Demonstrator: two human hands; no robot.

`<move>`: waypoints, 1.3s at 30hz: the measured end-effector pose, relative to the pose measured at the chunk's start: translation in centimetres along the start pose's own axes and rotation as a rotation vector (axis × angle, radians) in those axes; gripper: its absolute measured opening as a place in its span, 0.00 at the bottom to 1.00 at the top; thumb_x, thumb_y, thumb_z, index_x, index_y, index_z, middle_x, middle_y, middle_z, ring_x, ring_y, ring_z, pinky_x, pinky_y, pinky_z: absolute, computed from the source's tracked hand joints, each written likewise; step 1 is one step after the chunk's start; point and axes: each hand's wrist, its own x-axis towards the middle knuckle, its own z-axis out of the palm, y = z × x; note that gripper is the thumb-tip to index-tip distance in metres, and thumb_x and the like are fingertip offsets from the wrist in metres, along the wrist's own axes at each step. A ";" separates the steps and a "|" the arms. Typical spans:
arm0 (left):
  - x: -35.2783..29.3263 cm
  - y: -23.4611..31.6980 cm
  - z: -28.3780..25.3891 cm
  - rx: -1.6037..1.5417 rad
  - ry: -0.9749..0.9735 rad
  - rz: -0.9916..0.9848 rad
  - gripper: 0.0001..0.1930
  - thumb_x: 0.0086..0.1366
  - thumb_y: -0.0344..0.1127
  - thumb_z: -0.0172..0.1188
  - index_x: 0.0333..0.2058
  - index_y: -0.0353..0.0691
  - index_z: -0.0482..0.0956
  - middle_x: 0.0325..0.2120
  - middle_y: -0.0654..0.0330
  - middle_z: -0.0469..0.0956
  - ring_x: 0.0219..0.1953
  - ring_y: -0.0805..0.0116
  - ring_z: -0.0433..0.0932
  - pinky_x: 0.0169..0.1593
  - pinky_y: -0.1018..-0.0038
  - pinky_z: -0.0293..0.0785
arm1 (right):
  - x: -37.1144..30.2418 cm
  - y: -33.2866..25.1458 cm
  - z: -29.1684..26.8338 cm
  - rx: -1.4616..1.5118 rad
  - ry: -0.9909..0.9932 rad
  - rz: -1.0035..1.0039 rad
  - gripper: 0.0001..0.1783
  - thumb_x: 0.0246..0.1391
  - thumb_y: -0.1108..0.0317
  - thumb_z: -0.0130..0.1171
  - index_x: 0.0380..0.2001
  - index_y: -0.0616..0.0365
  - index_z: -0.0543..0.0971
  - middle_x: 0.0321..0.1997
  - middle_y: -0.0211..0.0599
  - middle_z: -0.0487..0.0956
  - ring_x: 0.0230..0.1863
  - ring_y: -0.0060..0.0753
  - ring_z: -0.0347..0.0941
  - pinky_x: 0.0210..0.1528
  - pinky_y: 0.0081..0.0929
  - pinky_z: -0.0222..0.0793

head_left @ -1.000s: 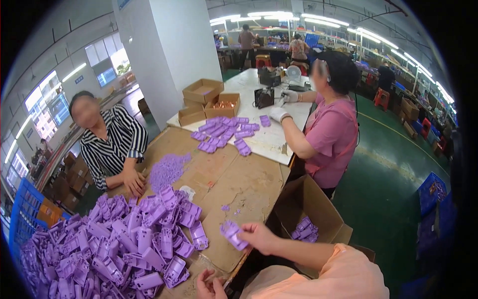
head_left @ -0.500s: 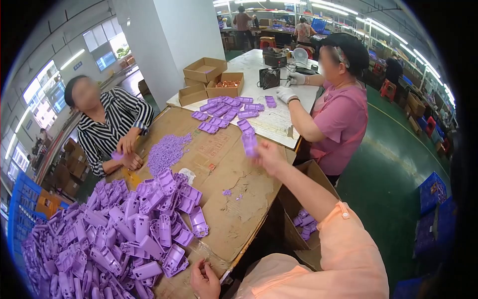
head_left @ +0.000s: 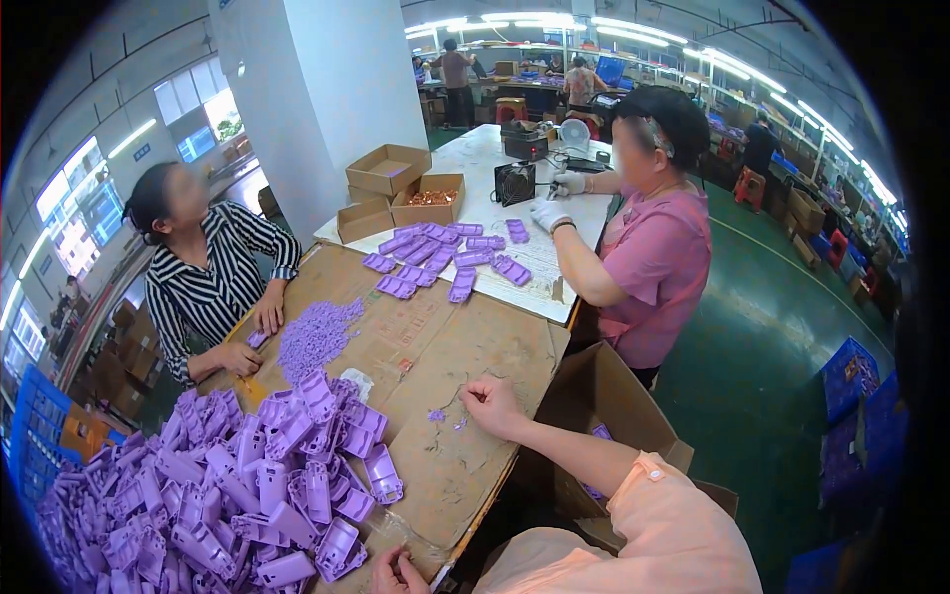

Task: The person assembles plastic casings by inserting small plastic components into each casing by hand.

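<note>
My right hand point(head_left: 492, 406) is over the cardboard in the middle of the table, its fingers pinched together. Whatever may be between the fingertips is hidden. Beside it lie small purple bits point(head_left: 436, 416). At the lower edge, my left hand point(head_left: 399, 572) rests with loosely curled fingers, partly cut off by the frame, and no object shows in it. A large heap of purple plastic housings point(head_left: 267, 485) fills the table to its left. Farther off, beyond my right hand, several purple housings point(head_left: 461, 284) lie in a loose group, open side up.
A co-worker in stripes point(head_left: 223, 267) sits beside a pile of tiny purple parts point(head_left: 317, 337). Across the white tabletop point(head_left: 534, 287), a gloved co-worker in pink point(head_left: 658, 238) works by a black fan unit point(head_left: 515, 183). A cardboard box point(head_left: 633, 406) stands below the table edge, right.
My right hand has let go of the purple housing, now lying with the far group, and drawn back toward me. The view has shifted slightly. The striped co-worker's hands have moved apart.
</note>
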 end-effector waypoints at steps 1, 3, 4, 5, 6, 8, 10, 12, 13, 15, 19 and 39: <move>0.0 -0.3 0.2 0.009 0.017 0.031 0.10 0.59 0.28 0.52 0.38 0.32 0.75 0.32 0.47 0.77 0.36 0.52 0.76 0.39 0.68 0.71 | -0.2 -0.2 0.0 -0.056 0.053 -0.101 0.09 0.48 0.71 0.56 0.19 0.65 0.75 0.19 0.32 0.73 0.19 0.20 0.65 0.22 0.21 0.59; -0.1 -0.7 0.2 0.016 0.029 0.059 0.09 0.59 0.28 0.52 0.38 0.32 0.76 0.32 0.47 0.77 0.36 0.52 0.76 0.39 0.68 0.71 | -0.3 -0.6 0.2 -0.057 0.080 -0.160 0.08 0.47 0.72 0.56 0.18 0.65 0.75 0.19 0.34 0.72 0.19 0.22 0.65 0.21 0.22 0.59; 0.0 -0.2 0.1 0.000 0.015 0.026 0.09 0.60 0.28 0.52 0.37 0.32 0.76 0.32 0.47 0.77 0.35 0.52 0.76 0.39 0.68 0.71 | -0.4 -0.8 0.2 -0.055 0.107 -0.218 0.08 0.46 0.73 0.56 0.18 0.65 0.74 0.18 0.36 0.71 0.19 0.24 0.66 0.21 0.23 0.59; 0.0 0.0 0.1 -0.015 0.000 -0.007 0.09 0.60 0.28 0.52 0.37 0.32 0.76 0.31 0.47 0.77 0.35 0.52 0.76 0.39 0.69 0.71 | -0.5 -0.9 0.1 -0.061 0.106 -0.211 0.08 0.46 0.73 0.56 0.18 0.65 0.74 0.18 0.36 0.71 0.19 0.24 0.66 0.21 0.23 0.59; -0.2 -0.1 0.1 -0.018 -0.009 -0.011 0.09 0.60 0.28 0.52 0.37 0.32 0.76 0.31 0.47 0.77 0.35 0.52 0.76 0.39 0.69 0.71 | -0.5 -1.0 -0.1 -0.088 0.082 -0.192 0.06 0.44 0.73 0.55 0.18 0.63 0.75 0.21 0.40 0.73 0.22 0.32 0.69 0.23 0.26 0.62; -0.1 -0.3 0.4 0.020 0.035 -0.001 0.09 0.60 0.28 0.52 0.37 0.32 0.77 0.31 0.48 0.77 0.35 0.53 0.76 0.39 0.69 0.72 | -0.5 -1.2 0.0 -0.119 0.068 -0.170 0.05 0.43 0.73 0.53 0.19 0.62 0.75 0.23 0.43 0.74 0.24 0.40 0.72 0.26 0.30 0.65; -0.1 0.1 0.2 -0.007 0.026 -0.026 0.09 0.60 0.28 0.52 0.37 0.32 0.77 0.31 0.48 0.77 0.34 0.53 0.77 0.38 0.69 0.72 | -0.6 -1.4 0.2 -0.144 0.033 -0.199 0.04 0.42 0.73 0.53 0.18 0.62 0.75 0.24 0.44 0.74 0.25 0.42 0.72 0.26 0.30 0.65; -0.2 0.0 0.3 -0.035 0.020 -0.049 0.09 0.60 0.29 0.52 0.37 0.32 0.77 0.31 0.48 0.78 0.34 0.53 0.77 0.38 0.69 0.72 | -0.8 -1.4 0.2 -0.142 0.038 -0.196 0.04 0.41 0.74 0.53 0.18 0.62 0.74 0.24 0.44 0.74 0.25 0.42 0.72 0.26 0.30 0.66; -0.1 -0.3 0.3 -0.019 0.041 0.012 0.09 0.60 0.29 0.52 0.37 0.32 0.77 0.31 0.48 0.78 0.34 0.53 0.77 0.38 0.69 0.72 | -0.8 -1.4 0.3 -0.130 0.034 -0.203 0.04 0.41 0.74 0.54 0.18 0.62 0.74 0.23 0.44 0.74 0.25 0.42 0.72 0.26 0.31 0.66; -0.1 -0.6 0.5 -0.004 0.066 0.076 0.09 0.60 0.29 0.52 0.37 0.32 0.77 0.31 0.48 0.78 0.34 0.53 0.77 0.38 0.69 0.72 | -0.8 -1.4 0.3 -0.125 0.032 -0.219 0.03 0.41 0.75 0.54 0.18 0.62 0.74 0.23 0.44 0.74 0.25 0.43 0.72 0.26 0.31 0.66; -0.2 -0.1 0.4 0.010 0.019 -0.023 0.09 0.61 0.29 0.52 0.37 0.32 0.77 0.31 0.48 0.78 0.35 0.53 0.77 0.39 0.68 0.72 | -0.8 -0.9 0.1 -0.115 0.049 -0.291 0.03 0.44 0.76 0.54 0.20 0.64 0.74 0.21 0.37 0.73 0.21 0.29 0.70 0.23 0.23 0.63; -0.4 -0.7 0.7 0.102 0.036 0.069 0.09 0.60 0.28 0.52 0.37 0.33 0.77 0.32 0.49 0.78 0.36 0.52 0.77 0.40 0.68 0.72 | -1.3 -1.0 -0.1 -0.138 0.055 -0.288 0.04 0.43 0.77 0.54 0.19 0.64 0.73 0.21 0.38 0.73 0.20 0.31 0.69 0.22 0.25 0.63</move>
